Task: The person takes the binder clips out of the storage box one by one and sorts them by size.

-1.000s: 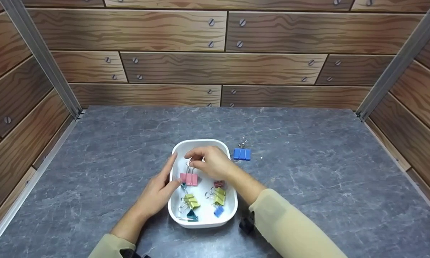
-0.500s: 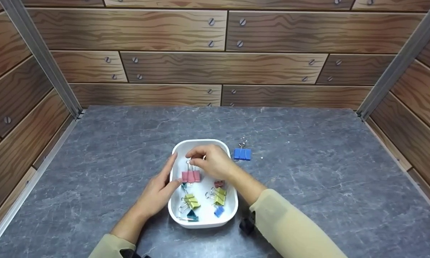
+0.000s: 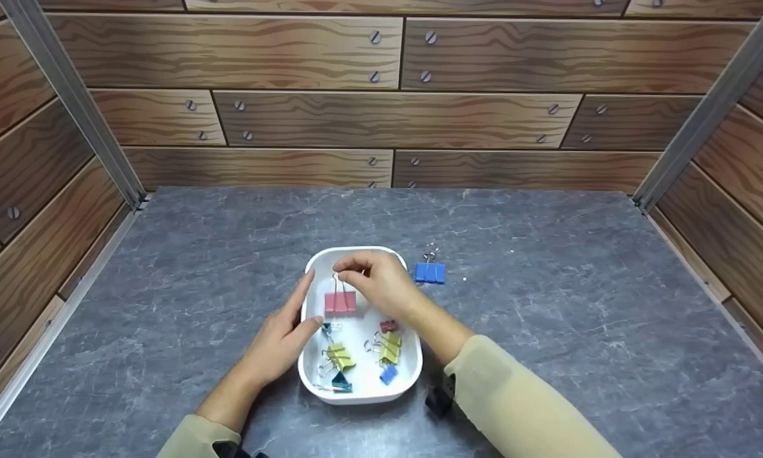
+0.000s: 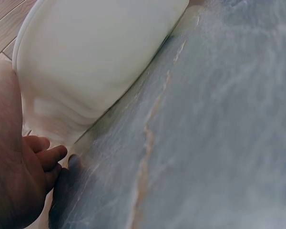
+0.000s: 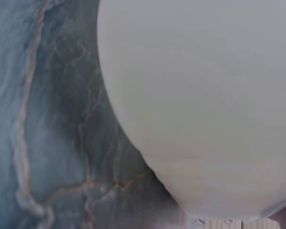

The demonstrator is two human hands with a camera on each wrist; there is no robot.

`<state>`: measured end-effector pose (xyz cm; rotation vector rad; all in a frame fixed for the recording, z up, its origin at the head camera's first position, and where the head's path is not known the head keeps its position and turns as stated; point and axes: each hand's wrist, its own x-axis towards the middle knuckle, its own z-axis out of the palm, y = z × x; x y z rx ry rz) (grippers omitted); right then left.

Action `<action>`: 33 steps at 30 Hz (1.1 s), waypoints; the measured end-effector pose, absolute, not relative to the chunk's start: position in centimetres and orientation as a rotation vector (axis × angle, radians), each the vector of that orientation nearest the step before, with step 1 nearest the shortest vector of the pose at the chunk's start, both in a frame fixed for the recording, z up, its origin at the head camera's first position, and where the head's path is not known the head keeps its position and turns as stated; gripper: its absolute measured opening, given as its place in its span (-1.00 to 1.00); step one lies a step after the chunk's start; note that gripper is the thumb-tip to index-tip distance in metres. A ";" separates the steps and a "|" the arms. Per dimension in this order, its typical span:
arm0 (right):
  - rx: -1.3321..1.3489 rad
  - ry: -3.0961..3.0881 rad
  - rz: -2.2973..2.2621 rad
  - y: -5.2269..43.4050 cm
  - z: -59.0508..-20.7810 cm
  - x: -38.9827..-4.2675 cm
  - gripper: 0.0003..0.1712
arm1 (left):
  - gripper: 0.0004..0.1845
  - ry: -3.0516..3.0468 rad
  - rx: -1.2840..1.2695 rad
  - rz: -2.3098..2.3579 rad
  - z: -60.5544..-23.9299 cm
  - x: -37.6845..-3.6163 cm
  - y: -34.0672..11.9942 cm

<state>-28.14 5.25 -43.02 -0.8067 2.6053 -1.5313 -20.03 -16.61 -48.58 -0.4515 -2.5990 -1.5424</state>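
Observation:
A white tray [image 3: 311, 375] sits mid-table with several binder clips in it: two yellow-green [image 3: 341, 357], a teal [image 3: 340, 381], a small blue [image 3: 388, 374] and a small red one [image 3: 388, 326]. My right hand [image 3: 354, 272] pinches the wire handles of a pink binder clip [image 3: 340, 302] and holds it lifted over the tray's far half. My left hand [image 3: 292, 327] rests with straight fingers against the tray's left rim; the left wrist view shows the tray wall [image 4: 100, 57] close beside it. The right wrist view shows only the tray's outer wall [image 5: 205, 105].
A blue binder clip [image 3: 430, 272] lies on the grey stone table [image 3: 546, 318] just right of the tray. A small black object [image 3: 437, 399] sits by my right sleeve. Wood-pattern walls close in the back and both sides.
My right hand has raised the pink clip and carried it a little toward the tray's far end. The left hand has stayed on the rim.

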 end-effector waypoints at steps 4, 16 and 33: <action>-0.791 2.570 -1.632 5.4 -42.8 -28.0 -0.81 | -0.18 -2.598 -0.444 -1.546 -48.6 -20.1 -16.6; -0.843 2.489 -1.938 7.4 -40.3 -28.0 -0.85 | -0.19 -2.615 -0.425 -1.545 -48.7 -20.0 -16.5; -0.711 2.551 -2.019 15.8 -37.0 -30.1 -0.83 | -0.20 -2.646 -0.393 -1.550 -48.5 -20.0 -16.5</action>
